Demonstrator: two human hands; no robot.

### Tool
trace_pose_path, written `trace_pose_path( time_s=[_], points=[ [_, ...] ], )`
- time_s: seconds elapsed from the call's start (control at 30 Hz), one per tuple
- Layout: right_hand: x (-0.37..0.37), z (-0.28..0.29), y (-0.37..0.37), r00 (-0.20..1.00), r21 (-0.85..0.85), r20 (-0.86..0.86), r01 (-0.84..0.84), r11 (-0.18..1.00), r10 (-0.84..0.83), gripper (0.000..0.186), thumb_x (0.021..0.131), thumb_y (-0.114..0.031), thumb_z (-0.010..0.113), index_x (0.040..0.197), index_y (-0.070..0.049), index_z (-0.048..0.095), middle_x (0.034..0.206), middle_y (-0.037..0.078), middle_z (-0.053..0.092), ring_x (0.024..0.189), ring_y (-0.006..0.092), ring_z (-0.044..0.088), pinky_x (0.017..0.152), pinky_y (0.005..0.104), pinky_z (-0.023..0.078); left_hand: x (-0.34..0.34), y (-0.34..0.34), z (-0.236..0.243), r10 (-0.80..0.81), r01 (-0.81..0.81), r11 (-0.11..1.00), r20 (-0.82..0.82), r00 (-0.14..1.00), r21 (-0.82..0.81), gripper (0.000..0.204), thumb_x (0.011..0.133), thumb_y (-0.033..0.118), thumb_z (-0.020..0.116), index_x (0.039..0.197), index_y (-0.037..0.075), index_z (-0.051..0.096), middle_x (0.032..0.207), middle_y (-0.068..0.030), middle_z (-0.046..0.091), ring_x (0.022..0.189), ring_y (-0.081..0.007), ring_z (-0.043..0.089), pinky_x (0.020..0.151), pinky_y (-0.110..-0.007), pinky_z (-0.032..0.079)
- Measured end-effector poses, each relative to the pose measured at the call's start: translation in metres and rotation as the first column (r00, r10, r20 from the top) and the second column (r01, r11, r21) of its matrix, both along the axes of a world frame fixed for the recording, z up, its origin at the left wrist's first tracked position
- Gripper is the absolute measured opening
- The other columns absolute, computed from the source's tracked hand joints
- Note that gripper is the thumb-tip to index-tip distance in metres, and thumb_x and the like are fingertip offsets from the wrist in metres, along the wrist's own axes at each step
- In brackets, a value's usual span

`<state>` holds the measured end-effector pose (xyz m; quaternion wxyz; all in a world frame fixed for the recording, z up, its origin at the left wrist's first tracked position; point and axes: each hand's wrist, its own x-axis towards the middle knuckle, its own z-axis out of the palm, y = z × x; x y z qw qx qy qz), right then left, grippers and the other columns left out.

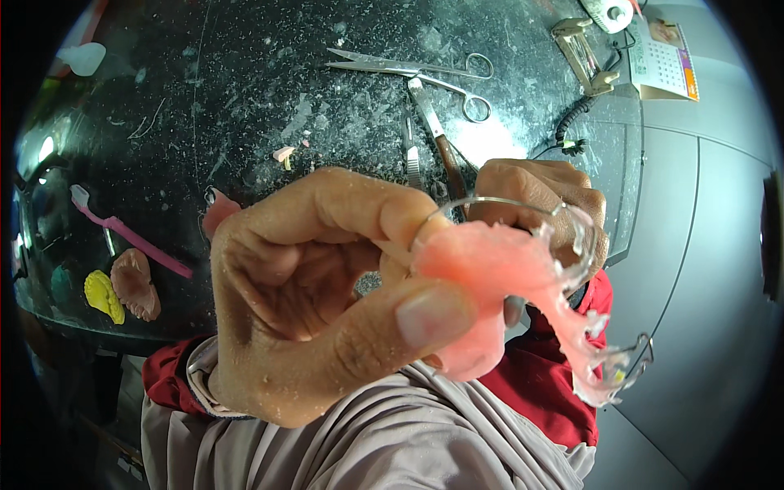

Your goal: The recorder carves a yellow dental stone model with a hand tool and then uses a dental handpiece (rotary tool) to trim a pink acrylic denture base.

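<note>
Close before me, my left hand (pixel 302 294) pinches a pink dental plate (pixel 482 269) between thumb and fingertips. The plate is curved, with bent wire along its edges and ragged, clear, shiny bits on its rim. Behind it, my right hand (pixel 547 188) is closed near the right side of the bench. The plate covers part of that hand, so what it holds, if anything, does not show. Beside its knuckles lies a wooden-handled knife (pixel 451 166) with a flat metal blade. A slim metal tool (pixel 412 159) lies to the left of the knife.
Scissors (pixel 447 82) lie open at the back of the dusty dark bench (pixel 245 98). Leftward are a pink toothbrush (pixel 135 233), a brownish dental mould (pixel 137 286), a yellow piece (pixel 102 298) and pink scraps (pixel 283 153). A coiled black cord (pixel 567 122) and metal stand (pixel 576 53) occupy the far right.
</note>
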<state>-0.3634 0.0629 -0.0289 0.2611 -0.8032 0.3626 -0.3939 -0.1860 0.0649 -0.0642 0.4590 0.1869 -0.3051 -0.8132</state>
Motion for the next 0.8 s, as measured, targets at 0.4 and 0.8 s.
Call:
trace_pose_path(
  time_s=[0.4,0.8],
  points=[
    [0.002,-0.021,-0.001,0.989,-0.294,0.129,0.101,0.950,-0.065,0.043,0.058,-0.046,0.064,0.062,-0.006,0.049,0.051,0.003,0.043,0.040,0.0186,0.046,0.035,0.0276,0.035,0.000,0.002,0.006,0.085,-0.089,0.996,0.175,0.981,0.010,0.025,0.072,0.013,0.064,0.079,0.004,0.042,0.066,-0.0004,0.042,0.055,-0.0038,0.038,0.049,-0.015,0.031],
    [-0.004,-0.002,0.004,0.919,-0.140,-0.373,0.081,0.987,-0.129,0.046,0.063,-0.050,0.057,0.066,-0.005,0.046,0.052,0.005,0.043,0.044,0.0203,0.049,0.036,0.0303,0.038,-0.005,-0.004,0.026,-0.033,0.013,0.986,0.124,0.992,0.164,0.021,0.073,0.009,0.060,0.080,0.000,0.042,0.076,-0.0034,0.047,0.063,-0.0106,0.056,0.052,-0.022,0.051]
  ],
)
